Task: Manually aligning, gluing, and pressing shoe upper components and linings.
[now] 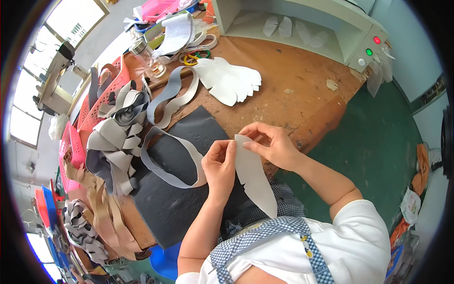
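A long white cut piece [254,177], pointed at its lower end and notched along one edge, hangs between my hands. My right hand [272,144] pinches its upper end between thumb and fingers. At the piece's upper left edge, the fingers of my left hand [219,166] are closed, with the thumb pressed against that edge. A grey strip with a pale reverse side [163,171] loops across the black mat [172,208] to beside my left wrist. Whether the left hand also touches this strip is hidden. Fanned white cut pieces [229,80] lie on the table beyond my hands.
Grey strips [116,137] are heaped at the left, near pink baskets [104,97] and tan strips [106,203]. A glass jar [149,59] and tape rolls [203,40] stand at the back. A grey machine [302,31] with lit buttons holds white pieces at the far right.
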Available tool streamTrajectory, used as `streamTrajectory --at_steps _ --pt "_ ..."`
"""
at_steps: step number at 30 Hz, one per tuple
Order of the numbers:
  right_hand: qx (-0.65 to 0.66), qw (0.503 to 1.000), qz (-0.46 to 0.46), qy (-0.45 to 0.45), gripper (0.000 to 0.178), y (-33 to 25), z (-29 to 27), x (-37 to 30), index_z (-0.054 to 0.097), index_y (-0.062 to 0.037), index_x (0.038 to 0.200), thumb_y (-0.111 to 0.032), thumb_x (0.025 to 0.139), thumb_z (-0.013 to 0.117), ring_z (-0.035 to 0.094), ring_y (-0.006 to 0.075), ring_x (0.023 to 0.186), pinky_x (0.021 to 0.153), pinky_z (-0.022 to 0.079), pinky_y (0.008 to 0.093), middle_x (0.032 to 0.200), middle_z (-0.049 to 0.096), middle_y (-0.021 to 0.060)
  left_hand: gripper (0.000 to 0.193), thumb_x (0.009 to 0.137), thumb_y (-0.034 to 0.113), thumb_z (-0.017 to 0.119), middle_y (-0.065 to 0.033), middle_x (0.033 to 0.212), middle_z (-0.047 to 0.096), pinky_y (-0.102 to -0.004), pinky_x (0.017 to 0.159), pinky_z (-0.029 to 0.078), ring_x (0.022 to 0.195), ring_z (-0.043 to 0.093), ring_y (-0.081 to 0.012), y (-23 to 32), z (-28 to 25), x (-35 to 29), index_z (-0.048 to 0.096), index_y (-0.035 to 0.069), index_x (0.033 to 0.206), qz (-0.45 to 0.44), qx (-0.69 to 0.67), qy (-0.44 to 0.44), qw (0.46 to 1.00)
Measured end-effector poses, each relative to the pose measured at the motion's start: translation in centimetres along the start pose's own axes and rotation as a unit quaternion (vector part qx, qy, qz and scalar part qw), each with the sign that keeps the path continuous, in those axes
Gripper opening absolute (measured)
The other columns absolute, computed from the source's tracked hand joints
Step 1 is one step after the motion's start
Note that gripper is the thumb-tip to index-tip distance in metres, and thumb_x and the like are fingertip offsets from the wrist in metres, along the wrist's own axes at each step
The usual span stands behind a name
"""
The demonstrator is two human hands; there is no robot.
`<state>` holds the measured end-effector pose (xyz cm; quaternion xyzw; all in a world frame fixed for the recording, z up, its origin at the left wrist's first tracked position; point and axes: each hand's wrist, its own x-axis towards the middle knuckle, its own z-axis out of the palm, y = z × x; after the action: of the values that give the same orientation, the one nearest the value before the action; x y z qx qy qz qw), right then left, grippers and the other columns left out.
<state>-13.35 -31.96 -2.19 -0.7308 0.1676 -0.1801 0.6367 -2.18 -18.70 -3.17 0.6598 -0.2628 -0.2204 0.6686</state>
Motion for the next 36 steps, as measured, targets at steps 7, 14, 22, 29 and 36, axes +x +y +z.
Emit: streamTrajectory --at_steps 7,14,22,29,36 --pt "-0.108 0.957 -0.26 0.069 0.007 -0.9 -0.7 0.1 0.07 -0.0038 0.086 -0.001 0.081 0.075 0.066 0.0206 0.085 0.08 0.054 0.0344 0.088 0.07 0.0053 0.018 0.096 0.015 0.066 0.0009 0.079 0.067 -0.0217 0.065 0.048 0.071 0.058 -0.0049 1.5 -0.5 0.3 0.07 -0.002 0.095 -0.087 -0.083 -0.073 0.99" --pt "0.026 0.909 -0.407 -0.092 0.005 -5.2 -2.7 -4.0 0.073 -0.0072 0.084 -0.009 0.088 0.074 0.064 0.0216 0.086 0.083 0.055 0.0397 0.089 0.073 0.0052 0.014 0.098 0.012 0.062 0.0002 0.081 0.066 -0.0208 0.067 0.049 0.071 0.061 -0.0067 2.5 -4.2 3.9 0.069 0.001 0.092 0.017 -0.172 0.179 0.969" --pt "0.26 0.835 -0.38 0.302 0.026 -4.8 -12.9 -8.2 0.04 -0.0122 0.078 0.001 0.091 0.059 0.032 0.0143 0.075 0.065 0.032 0.0288 0.075 0.036 -0.0014 0.015 0.1 0.012 0.057 -0.0087 0.093 0.07 -0.0314 0.074 0.058 0.083 0.069 -0.0168 3.7 -10.6 7.8 0.065 -0.001 0.102 0.025 -0.229 0.29 0.929" --pt "0.107 0.878 -0.109 0.453 0.012 -0.1 -19.9 -6.2 0.063 -0.0072 0.101 -0.01 0.091 0.069 0.05 0.0019 0.074 0.058 0.036 0.0185 0.09 0.059 -0.0036 0.016 0.102 0.018 0.059 -0.0047 0.089 0.068 -0.0225 0.066 0.051 0.076 0.065 -0.0101 1.4 0.5 7.9 0.062 0.002 0.098 -0.023 -0.21 0.091 0.973" --pt "0.043 0.844 -0.004 0.535 0.036 5.1 -24.5 -4.8 0.052 -0.0033 0.119 -0.003 0.086 0.066 0.062 0.0134 0.071 0.061 0.054 0.027 0.091 0.062 0.0051 0.056 0.098 0.017 0.062 -0.0199 0.146 0.04 -0.0357 0.102 0.047 0.132 0.048 -0.0266 -3.4 3.1 8.3 0.036 -0.005 0.142 -0.076 -0.063 0.08 0.992"
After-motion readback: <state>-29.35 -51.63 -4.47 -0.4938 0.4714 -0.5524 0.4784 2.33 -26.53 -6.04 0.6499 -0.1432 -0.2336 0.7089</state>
